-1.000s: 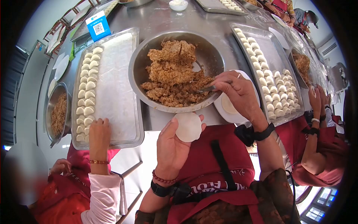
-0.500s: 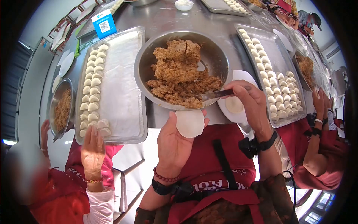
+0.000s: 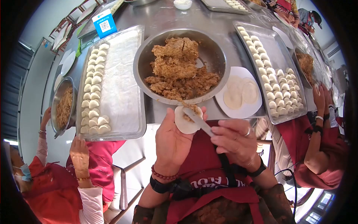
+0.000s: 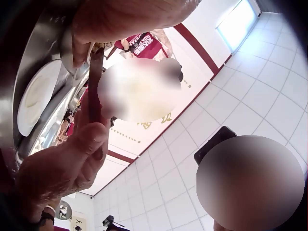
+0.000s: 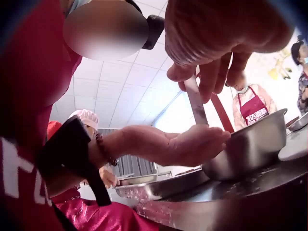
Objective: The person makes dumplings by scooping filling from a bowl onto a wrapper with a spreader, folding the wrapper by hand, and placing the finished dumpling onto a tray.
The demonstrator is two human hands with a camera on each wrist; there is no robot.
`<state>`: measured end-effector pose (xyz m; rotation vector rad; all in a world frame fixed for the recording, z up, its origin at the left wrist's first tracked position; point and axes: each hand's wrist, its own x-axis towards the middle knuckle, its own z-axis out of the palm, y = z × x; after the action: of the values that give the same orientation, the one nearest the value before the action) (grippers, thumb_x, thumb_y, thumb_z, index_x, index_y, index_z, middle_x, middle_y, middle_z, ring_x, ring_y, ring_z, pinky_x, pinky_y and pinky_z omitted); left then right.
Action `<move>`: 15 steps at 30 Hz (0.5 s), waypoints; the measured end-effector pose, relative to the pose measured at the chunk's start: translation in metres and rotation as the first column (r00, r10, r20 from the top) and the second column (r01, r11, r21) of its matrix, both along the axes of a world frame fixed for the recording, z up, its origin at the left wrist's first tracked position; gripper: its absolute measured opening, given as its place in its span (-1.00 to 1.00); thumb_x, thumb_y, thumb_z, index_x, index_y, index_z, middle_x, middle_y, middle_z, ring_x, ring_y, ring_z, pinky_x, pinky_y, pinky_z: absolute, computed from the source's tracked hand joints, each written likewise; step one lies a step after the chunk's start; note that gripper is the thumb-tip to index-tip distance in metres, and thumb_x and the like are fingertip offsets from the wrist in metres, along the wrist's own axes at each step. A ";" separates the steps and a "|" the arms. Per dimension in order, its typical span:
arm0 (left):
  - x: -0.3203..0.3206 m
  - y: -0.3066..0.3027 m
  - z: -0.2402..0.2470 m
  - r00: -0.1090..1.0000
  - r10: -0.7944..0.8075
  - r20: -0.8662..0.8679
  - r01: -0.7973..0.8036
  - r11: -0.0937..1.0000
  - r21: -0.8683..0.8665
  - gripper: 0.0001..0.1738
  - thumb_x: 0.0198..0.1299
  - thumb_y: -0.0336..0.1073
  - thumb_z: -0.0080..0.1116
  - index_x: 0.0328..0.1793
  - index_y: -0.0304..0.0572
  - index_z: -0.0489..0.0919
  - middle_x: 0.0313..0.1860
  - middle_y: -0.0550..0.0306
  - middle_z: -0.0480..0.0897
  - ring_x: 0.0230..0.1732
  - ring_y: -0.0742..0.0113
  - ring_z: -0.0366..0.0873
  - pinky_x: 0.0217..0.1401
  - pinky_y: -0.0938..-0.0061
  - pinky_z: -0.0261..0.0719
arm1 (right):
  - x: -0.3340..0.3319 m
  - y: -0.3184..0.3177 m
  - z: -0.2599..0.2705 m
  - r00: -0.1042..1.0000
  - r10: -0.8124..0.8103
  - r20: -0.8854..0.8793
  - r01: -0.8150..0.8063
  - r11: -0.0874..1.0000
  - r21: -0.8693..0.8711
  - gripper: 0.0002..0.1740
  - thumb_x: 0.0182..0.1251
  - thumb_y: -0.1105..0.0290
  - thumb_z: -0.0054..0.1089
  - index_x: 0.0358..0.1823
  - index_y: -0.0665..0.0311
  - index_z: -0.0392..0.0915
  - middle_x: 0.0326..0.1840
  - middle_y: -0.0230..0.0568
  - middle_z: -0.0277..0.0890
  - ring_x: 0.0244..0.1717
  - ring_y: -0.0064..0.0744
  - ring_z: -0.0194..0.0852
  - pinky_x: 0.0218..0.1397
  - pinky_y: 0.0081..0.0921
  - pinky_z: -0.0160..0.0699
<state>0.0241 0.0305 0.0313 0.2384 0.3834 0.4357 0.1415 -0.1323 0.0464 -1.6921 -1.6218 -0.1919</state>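
Head view: left grip (image 3: 172, 143) cups a round dough wrapper (image 3: 182, 126) in its palm, just below the bowl (image 3: 143, 59). Right grip (image 3: 235, 142) pinches a flat spreader (image 3: 199, 121), tip on the wrapper. Keep filling central, rim clean, I'd judge.

1. The left hand (image 3: 172, 141) is palm up, out in front, with its fingers cupped.
2. The right hand (image 3: 234, 141) is just beside it, palm down, fingers pinched tight.
3. Both arms are tucked close to the body.
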 end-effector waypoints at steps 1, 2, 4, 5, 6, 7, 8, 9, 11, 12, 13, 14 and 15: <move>0.000 -0.001 0.001 1.000 -0.002 0.004 0.002 1.000 -0.003 -0.42 0.61 -0.06 -0.41 0.42 -0.48 0.24 0.30 -0.26 0.49 0.36 -0.15 0.45 0.48 0.00 0.41 | -0.003 0.000 -0.002 1.000 0.000 0.003 0.000 1.000 0.004 -0.67 0.14 0.17 0.41 -0.09 0.14 0.70 -0.04 -0.27 0.72 0.15 -0.21 0.58 0.09 -0.31 0.58; 0.000 -0.001 0.000 1.000 -0.005 0.007 0.005 1.000 0.003 -0.42 0.61 -0.06 -0.41 0.43 -0.48 0.23 0.30 -0.26 0.48 0.36 -0.16 0.45 0.48 0.00 0.41 | -0.006 -0.001 -0.005 1.000 0.002 0.006 -0.002 1.000 0.008 -0.67 0.14 0.18 0.41 -0.09 0.13 0.70 -0.04 -0.27 0.73 0.14 -0.21 0.59 0.09 -0.31 0.58; -0.001 -0.001 -0.002 1.000 -0.008 0.013 0.008 1.000 0.013 -0.42 0.61 -0.06 -0.40 0.44 -0.48 0.22 0.32 -0.25 0.47 0.37 -0.17 0.44 0.49 0.00 0.41 | -0.006 -0.002 -0.006 0.999 0.002 -0.039 -0.001 1.000 0.012 -0.67 0.14 0.19 0.41 -0.08 0.14 0.70 -0.03 -0.25 0.73 0.15 -0.20 0.59 0.08 -0.30 0.59; -0.002 -0.001 -0.002 1.000 -0.004 0.008 0.004 1.000 0.018 -0.41 0.61 -0.06 -0.41 0.44 -0.48 0.22 0.32 -0.25 0.47 0.37 -0.17 0.44 0.48 0.00 0.41 | -0.005 -0.005 -0.005 0.996 -0.002 -0.085 0.003 1.000 0.012 -0.66 0.15 0.19 0.40 -0.07 0.15 0.70 -0.03 -0.23 0.73 0.15 -0.19 0.59 0.09 -0.30 0.59; -0.001 -0.001 -0.002 1.000 -0.001 0.003 0.001 1.000 0.022 -0.41 0.61 -0.06 -0.41 0.45 -0.48 0.21 0.32 -0.25 0.47 0.37 -0.17 0.44 0.48 0.00 0.41 | -0.003 -0.008 -0.005 0.991 -0.006 -0.131 0.007 1.000 0.012 -0.66 0.16 0.20 0.40 -0.06 0.15 0.70 -0.02 -0.22 0.73 0.16 -0.19 0.59 0.10 -0.30 0.59; -0.001 -0.001 -0.002 1.000 0.003 -0.001 -0.003 1.000 0.026 -0.41 0.61 -0.06 -0.41 0.45 -0.48 0.21 0.32 -0.25 0.47 0.37 -0.17 0.44 0.48 0.00 0.41 | -0.002 -0.011 -0.006 0.981 -0.028 -0.189 0.034 0.999 0.025 -0.66 0.17 0.20 0.39 -0.06 0.16 0.70 -0.02 -0.20 0.72 0.17 -0.18 0.59 0.11 -0.30 0.59; -0.001 -0.001 -0.003 1.000 0.012 -0.003 -0.012 1.000 0.011 -0.41 0.61 -0.06 -0.42 0.47 -0.45 0.19 0.35 -0.29 0.43 0.39 -0.24 0.40 0.49 -0.05 0.39 | -0.001 -0.013 -0.009 0.968 -0.050 -0.247 0.061 0.998 0.035 -0.66 0.17 0.20 0.39 -0.06 0.17 0.70 -0.02 -0.19 0.72 0.17 -0.17 0.59 0.12 -0.30 0.59; -0.002 0.000 -0.004 1.000 0.022 -0.005 -0.022 1.000 -0.004 -0.42 0.61 -0.06 -0.44 0.49 -0.42 0.16 0.39 -0.34 0.40 0.41 -0.31 0.36 0.50 -0.11 0.37 | -0.001 -0.015 -0.010 0.950 -0.070 -0.304 0.088 0.995 0.044 -0.66 0.18 0.20 0.39 -0.06 0.18 0.69 -0.01 -0.17 0.72 0.18 -0.16 0.59 0.13 -0.30 0.59; -0.002 0.000 -0.006 1.000 0.029 0.003 -0.029 0.999 -0.013 -0.42 0.62 -0.07 -0.46 0.52 -0.38 0.14 0.42 -0.37 0.36 0.44 -0.37 0.32 0.51 -0.15 0.35 | -0.003 -0.013 -0.008 0.941 -0.090 -0.327 0.107 0.994 0.034 -0.68 0.20 0.23 0.37 -0.06 0.19 0.69 -0.01 -0.15 0.72 0.17 -0.13 0.59 0.17 -0.28 0.57; -0.002 0.000 -0.008 1.000 0.028 0.011 -0.028 1.000 -0.009 -0.42 0.62 -0.07 -0.46 0.52 -0.37 0.14 0.43 -0.36 0.36 0.44 -0.37 0.32 0.50 -0.15 0.36 | -0.006 -0.014 -0.012 0.926 -0.105 -0.362 0.119 0.993 0.017 -0.69 0.21 0.23 0.37 -0.06 0.19 0.69 -0.01 -0.15 0.72 0.16 -0.13 0.60 0.17 -0.27 0.57; -0.003 0.000 -0.009 0.999 0.027 0.019 -0.027 1.000 -0.004 -0.42 0.62 -0.07 -0.46 0.52 -0.36 0.15 0.44 -0.35 0.36 0.44 -0.36 0.32 0.49 -0.14 0.37 | -0.008 -0.015 -0.014 0.910 -0.119 -0.396 0.129 0.992 0.000 -0.70 0.21 0.24 0.37 -0.06 0.18 0.69 -0.01 -0.15 0.72 0.16 -0.12 0.60 0.17 -0.26 0.57; -0.003 0.000 -0.008 1.000 0.027 -0.002 -0.027 1.000 -0.014 -0.43 0.62 -0.07 -0.46 0.53 -0.35 0.14 0.45 -0.33 0.35 0.44 -0.36 0.31 0.49 -0.14 0.37 | -0.008 -0.015 -0.014 0.939 -0.083 -0.333 0.088 0.996 -0.001 -0.70 0.24 0.24 0.36 -0.03 0.15 0.69 -0.01 -0.15 0.72 0.18 -0.11 0.59 0.18 -0.26 0.57; -0.003 0.000 -0.008 0.999 0.028 -0.023 -0.028 0.999 -0.023 -0.43 0.62 -0.07 -0.46 0.53 -0.33 0.14 0.46 -0.31 0.34 0.45 -0.36 0.31 0.49 -0.13 0.37 | -0.007 -0.015 -0.014 0.962 -0.045 -0.269 0.046 0.999 -0.003 -0.71 0.26 0.25 0.35 -0.01 0.13 0.68 0.00 -0.16 0.72 0.20 -0.10 0.57 0.19 -0.26 0.57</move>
<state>0.0208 0.0300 0.0237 0.2160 0.4145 0.4560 0.1341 -0.1471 0.0321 -1.6737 -1.3814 0.0142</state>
